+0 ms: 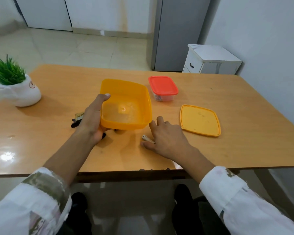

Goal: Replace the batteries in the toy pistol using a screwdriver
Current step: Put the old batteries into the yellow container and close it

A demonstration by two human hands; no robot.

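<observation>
Wooden tabletop point(227, 92), seemingly the unpacking stage: left grip point(92, 119) curls round the orange tub point(126, 92), right grip point(166, 134) rests flat over a likely battery point(146, 137), which needs pinching next.

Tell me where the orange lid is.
Head view: the orange lid lies flat on the table at right, beside the right hand, nearer than the red-lidded box.

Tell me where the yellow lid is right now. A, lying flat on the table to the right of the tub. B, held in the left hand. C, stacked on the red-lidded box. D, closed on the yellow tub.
A: the yellow lid lies flat on the table, right of the open yellow tub, which the left hand grips by its wall.
</observation>
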